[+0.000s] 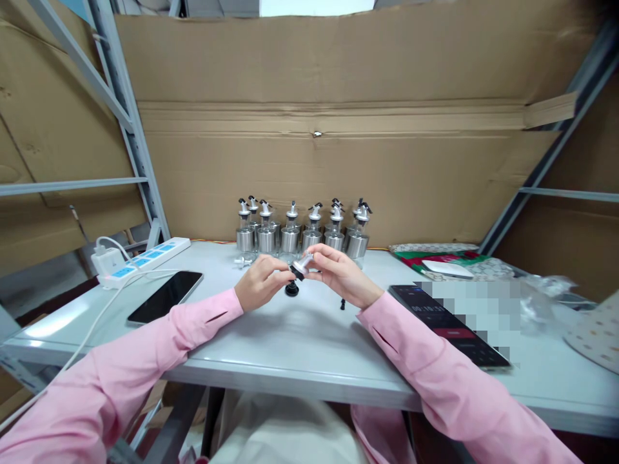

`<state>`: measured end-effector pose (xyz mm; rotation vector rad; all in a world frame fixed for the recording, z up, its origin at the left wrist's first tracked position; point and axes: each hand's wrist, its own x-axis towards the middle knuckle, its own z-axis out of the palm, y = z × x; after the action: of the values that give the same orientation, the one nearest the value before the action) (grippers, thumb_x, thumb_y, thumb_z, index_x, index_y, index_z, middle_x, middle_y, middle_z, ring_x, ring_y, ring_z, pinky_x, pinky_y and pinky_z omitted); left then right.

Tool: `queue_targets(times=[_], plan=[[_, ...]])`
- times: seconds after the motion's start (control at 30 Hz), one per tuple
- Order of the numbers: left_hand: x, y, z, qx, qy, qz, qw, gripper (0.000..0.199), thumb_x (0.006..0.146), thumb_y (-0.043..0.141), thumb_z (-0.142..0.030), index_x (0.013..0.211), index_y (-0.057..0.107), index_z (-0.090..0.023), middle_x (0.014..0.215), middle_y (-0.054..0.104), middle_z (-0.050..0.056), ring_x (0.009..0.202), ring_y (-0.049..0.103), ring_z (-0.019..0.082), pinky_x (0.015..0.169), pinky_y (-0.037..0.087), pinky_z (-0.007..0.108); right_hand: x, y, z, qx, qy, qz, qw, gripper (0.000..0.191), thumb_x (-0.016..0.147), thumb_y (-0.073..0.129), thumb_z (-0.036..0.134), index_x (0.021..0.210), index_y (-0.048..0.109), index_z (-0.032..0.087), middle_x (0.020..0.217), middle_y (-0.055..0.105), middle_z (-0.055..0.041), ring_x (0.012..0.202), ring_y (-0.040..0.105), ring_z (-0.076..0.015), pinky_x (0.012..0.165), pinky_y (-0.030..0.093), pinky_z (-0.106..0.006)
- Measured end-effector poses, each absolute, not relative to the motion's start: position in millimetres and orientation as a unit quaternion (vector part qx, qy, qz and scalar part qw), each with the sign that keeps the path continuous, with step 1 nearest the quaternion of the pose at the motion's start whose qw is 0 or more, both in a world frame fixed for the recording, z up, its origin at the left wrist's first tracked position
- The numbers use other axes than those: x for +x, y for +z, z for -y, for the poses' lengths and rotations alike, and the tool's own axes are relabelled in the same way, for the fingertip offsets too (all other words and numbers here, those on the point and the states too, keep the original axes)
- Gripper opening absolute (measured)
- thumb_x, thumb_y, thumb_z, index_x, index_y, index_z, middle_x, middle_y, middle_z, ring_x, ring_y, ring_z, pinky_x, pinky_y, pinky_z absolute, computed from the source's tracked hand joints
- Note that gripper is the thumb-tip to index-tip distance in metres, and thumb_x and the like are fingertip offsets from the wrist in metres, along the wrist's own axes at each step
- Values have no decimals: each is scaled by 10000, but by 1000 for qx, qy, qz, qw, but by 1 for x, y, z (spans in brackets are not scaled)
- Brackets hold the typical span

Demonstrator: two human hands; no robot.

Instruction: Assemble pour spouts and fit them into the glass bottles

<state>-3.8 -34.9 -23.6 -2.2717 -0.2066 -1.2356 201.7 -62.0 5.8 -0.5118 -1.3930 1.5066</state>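
Note:
Between my two hands, above the middle of the table, is a bottle pourer spout (304, 263) with a pale body and a black base. My right hand (344, 276) pinches its pale upper end. The fingertips of my left hand (260, 282) close on the black base. On the tabletop just below stands a round black stopper piece (291, 290). A small black part (343, 303) lies under my right hand. Behind my hands stand several glass oil bottles (289, 241) with steel sleeves and pourer tops. A small whitish part (242, 261) lies in front of the leftmost ones.
A phone (167, 298) and a white power strip (149, 259) with a plugged-in charger are on the left. To the right lie a dark tablet-like device (447, 325), a patterned cloth (483, 265) and crumpled clear plastic (539, 296). Cardboard (338, 174) walls the back.

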Motion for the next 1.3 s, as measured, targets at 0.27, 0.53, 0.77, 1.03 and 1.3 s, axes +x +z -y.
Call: queue_targets(times=[0.27, 0.53, 0.77, 1.03, 1.3], plan=[[-5, -28, 33, -867, -446, 82, 206, 480, 914, 403, -286, 1346, 235, -162, 1183, 482, 153, 1111, 480, 223, 870, 476, 380, 202, 5, 61, -205, 647, 573, 459, 211, 728, 701, 327, 864, 632, 182, 893, 657, -22, 822, 621, -120, 788, 489, -276], [-5, -26, 34, -894, -379, 82, 224, 516, 913, 362, -252, 1386, 186, -142, 1174, 498, 165, 1041, 507, 232, 832, 475, 378, 201, 4, 60, -229, 662, 553, 451, 275, 672, 747, 340, 850, 636, 161, 799, 681, -13, 742, 653, -99, 749, 517, -220], [-4, -27, 32, -887, -372, 68, 267, 430, 909, 352, -247, 1311, 272, -116, 1063, 563, 143, 982, 527, 221, 833, 428, 398, 201, 3, 59, -265, 659, 555, 434, 320, 643, 763, 363, 845, 613, 167, 768, 683, -5, 681, 670, -98, 675, 539, -192], [-3, -27, 32, -874, -374, 74, 301, 414, 896, 321, -183, 1294, 261, -85, 1068, 588, 149, 1005, 536, 220, 884, 346, 427, 200, 4, 61, -247, 672, 548, 433, 316, 653, 762, 343, 854, 594, 167, 779, 681, -4, 703, 679, -110, 696, 550, -209], [-2, -27, 34, -865, -370, 94, 324, 433, 895, 313, -165, 1313, 222, -96, 1059, 619, 138, 994, 567, 221, 884, 293, 425, 201, 4, 61, -229, 686, 535, 437, 287, 675, 749, 311, 859, 586, 164, 783, 679, -12, 710, 677, -118, 697, 555, -227]])
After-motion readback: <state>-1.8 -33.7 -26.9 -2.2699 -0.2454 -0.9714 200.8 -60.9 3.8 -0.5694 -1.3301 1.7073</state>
